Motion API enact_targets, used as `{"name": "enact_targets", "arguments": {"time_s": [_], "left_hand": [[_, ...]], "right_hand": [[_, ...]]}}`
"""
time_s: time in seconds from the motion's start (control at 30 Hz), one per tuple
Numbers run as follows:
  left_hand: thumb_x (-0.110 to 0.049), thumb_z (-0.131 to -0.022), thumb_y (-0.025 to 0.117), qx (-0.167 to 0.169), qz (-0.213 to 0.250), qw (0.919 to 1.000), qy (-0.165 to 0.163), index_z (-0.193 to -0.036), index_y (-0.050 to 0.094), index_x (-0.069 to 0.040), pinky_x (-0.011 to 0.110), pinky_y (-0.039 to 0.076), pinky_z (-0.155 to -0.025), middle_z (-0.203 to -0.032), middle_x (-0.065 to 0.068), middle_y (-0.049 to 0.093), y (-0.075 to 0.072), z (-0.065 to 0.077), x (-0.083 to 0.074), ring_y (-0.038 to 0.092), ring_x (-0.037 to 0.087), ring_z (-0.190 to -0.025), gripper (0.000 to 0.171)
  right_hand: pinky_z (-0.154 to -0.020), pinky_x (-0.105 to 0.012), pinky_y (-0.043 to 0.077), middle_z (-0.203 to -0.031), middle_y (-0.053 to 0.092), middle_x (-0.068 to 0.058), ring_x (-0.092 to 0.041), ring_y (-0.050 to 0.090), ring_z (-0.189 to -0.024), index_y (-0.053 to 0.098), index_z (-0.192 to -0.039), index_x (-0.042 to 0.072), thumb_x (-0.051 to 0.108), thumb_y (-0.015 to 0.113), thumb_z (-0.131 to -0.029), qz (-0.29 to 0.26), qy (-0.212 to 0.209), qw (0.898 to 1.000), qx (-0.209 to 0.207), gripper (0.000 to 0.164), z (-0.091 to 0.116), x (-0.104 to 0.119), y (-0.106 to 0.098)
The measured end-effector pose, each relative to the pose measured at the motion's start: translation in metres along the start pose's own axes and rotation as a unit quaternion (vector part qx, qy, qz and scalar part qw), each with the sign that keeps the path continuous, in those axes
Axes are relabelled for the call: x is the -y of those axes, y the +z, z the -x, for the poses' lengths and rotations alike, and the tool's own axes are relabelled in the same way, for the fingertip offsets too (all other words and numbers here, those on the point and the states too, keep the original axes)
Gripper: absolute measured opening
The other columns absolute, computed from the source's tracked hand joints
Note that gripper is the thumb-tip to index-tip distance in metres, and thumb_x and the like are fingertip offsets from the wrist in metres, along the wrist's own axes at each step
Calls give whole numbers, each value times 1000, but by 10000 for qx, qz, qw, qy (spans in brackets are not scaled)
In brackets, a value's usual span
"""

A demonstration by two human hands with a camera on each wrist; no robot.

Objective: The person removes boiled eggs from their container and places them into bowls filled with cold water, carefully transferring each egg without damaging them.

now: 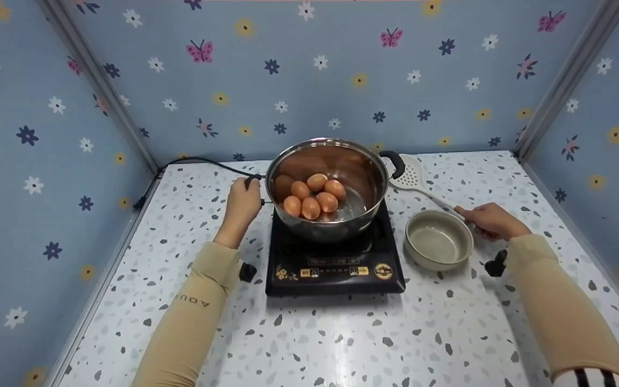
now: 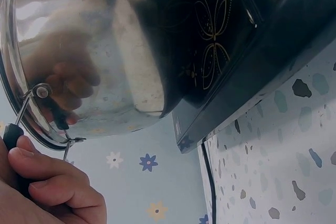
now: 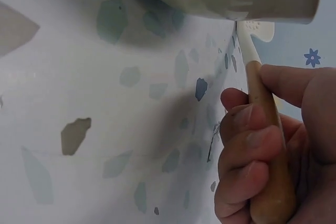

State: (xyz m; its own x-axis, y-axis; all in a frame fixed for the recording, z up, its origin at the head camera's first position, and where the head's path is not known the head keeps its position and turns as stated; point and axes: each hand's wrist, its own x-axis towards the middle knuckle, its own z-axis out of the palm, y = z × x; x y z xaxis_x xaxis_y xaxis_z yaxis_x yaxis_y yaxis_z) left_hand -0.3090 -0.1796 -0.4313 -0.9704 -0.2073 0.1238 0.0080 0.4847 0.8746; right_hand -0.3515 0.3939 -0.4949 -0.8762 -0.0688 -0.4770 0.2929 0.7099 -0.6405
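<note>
My left hand (image 1: 243, 200) grips the black left handle (image 2: 13, 136) of a steel pot (image 1: 324, 230), its fingers curled round it in the left wrist view. Several brown eggs (image 1: 311, 208) lie clustered on the left side of the pot's inside. The pot is over a black induction cooker (image 1: 336, 277). My right hand (image 1: 495, 220) holds the wooden handle (image 3: 270, 182) of a white slotted skimmer (image 1: 409, 174), whose perforated head lies behind and to the right of the pot. Close to the right hand, a beige bowl (image 1: 438, 242) stands on the table.
A speckled white table (image 1: 331, 344) carries everything. Blue flowered panels (image 1: 315, 80) enclose the back and both sides. From the cooker's back left a black cord (image 1: 202, 159) runs to the left wall. The pot's right handle (image 1: 394, 164) juts out over the skimmer head.
</note>
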Motion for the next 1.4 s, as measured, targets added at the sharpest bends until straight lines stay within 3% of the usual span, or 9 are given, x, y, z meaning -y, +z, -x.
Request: {"name": "enact_targets", "arguments": {"time_s": [0.1,0.23,0.37,0.5,0.8,1.2,1.4], "left_hand": [[-22,-115,38,-2,11,10000,16,-97,50,-4,40,39,-79,-93,11,46,1,0,0,46,28,-85,28],[-20,-115,39,-31,-14,10000,34,-97,51,-4,40,39,-79,-92,11,47,2,-1,0,46,28,-85,27],[-20,-115,39,13,-68,10000,52,-95,48,-5,39,38,-78,-91,11,44,3,-2,-1,44,27,-83,27],[-21,-115,39,10,-67,10000,61,-95,48,-5,38,39,-78,-91,10,44,3,-1,-1,44,27,-83,26],[-20,-114,41,-13,-5,10000,56,-96,51,-4,38,40,-78,-91,10,47,2,1,-1,48,28,-84,26],[-22,-114,40,-5,35,10000,-16,-101,54,0,38,41,-79,-95,13,51,1,1,1,49,28,-85,29],[-21,-115,38,78,50,10000,8,-98,49,-3,40,39,-78,-94,12,45,-1,1,0,44,27,-84,27]], "right_hand": [[-54,-29,40,-60,53,5,-10,45,-54,57,-76,20,63,54,-109,1,40,10000,52,54,0,2,1],[-54,-28,41,-60,54,6,-10,45,-54,61,-77,18,60,54,-109,-39,47,10000,-12,54,1,1,1],[-56,-29,42,-61,55,5,-10,46,-56,70,-90,8,58,55,-109,34,-100,9995,-303,56,1,-1,2],[-57,-30,42,-61,55,5,-10,46,-56,70,-108,-4,59,57,-108,121,-184,9982,-549,64,2,-2,2],[-57,-30,41,-59,54,5,-11,45,-56,68,-120,-11,60,56,-108,157,-235,9975,-647,73,8,3,-4],[-57,-31,43,-65,55,5,-11,47,-58,68,-120,-9,67,55,-106,201,-336,9958,-827,78,23,18,-15],[-56,-32,43,-64,56,5,-11,46,-57,69,-122,-10,66,56,-106,151,-429,9937,-1028,79,30,25,-22]]}}
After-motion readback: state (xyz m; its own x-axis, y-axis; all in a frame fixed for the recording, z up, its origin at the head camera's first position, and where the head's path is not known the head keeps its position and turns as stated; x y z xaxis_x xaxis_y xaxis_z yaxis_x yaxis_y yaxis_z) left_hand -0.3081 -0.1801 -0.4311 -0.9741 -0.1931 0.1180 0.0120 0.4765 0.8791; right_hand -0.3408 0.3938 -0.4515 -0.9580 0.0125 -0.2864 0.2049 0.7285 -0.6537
